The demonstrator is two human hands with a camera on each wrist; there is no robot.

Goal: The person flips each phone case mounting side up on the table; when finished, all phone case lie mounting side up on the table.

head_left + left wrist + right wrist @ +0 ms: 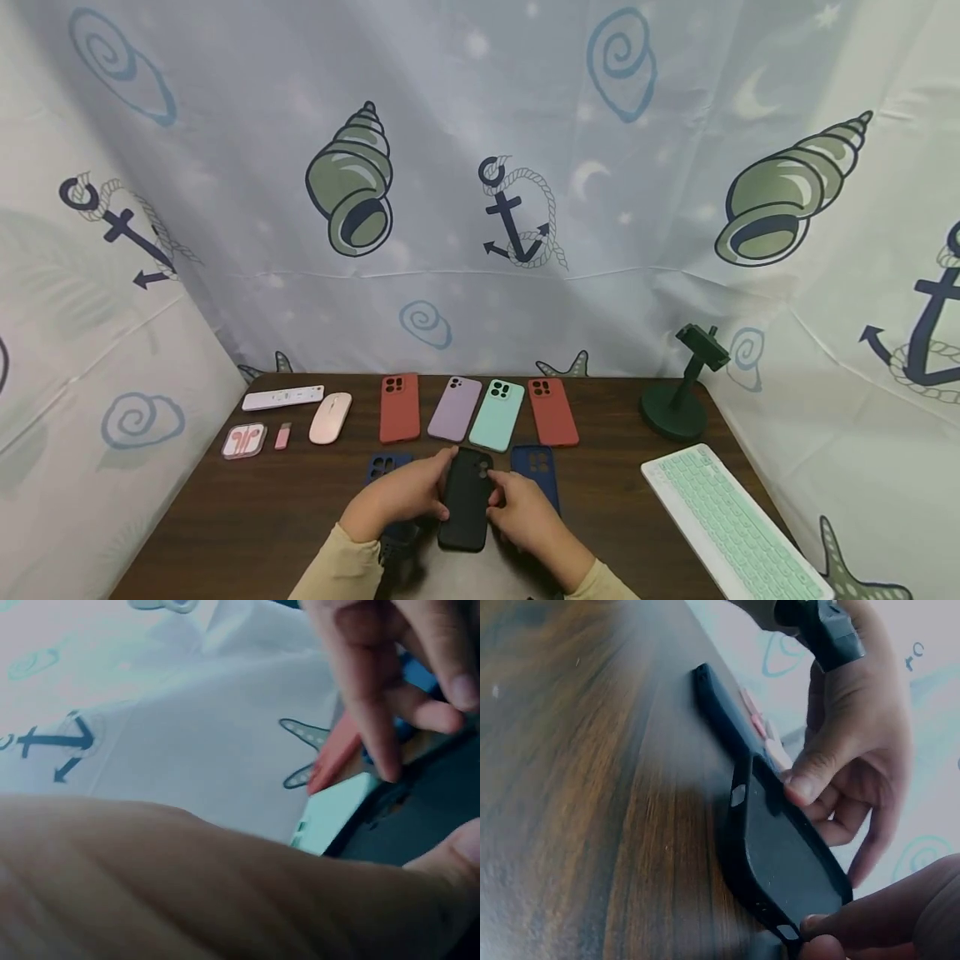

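Note:
Both hands hold a black phone case (467,504) at the near middle of the table. My left hand (405,493) grips its left long edge, the thumb lying over the rim in the right wrist view. With thumb and forefinger my right hand (525,510) pinches the right edge beside the camera cutout. The right wrist view shows the black case (787,847) tilted above the wood, its recessed side and raised rim facing that camera. A blue phone case (388,463) lies partly hidden by my left hand, another blue phone case (542,475) beside my right.
Behind the hands lie a red case (400,412), a lilac case (454,408), a mint case (497,417) and a second red case (553,414). Leftward are a mouse (330,418), a remote (282,398) and boxed earphones (243,442). A green stand (675,412) and keyboard (738,521) occupy the right.

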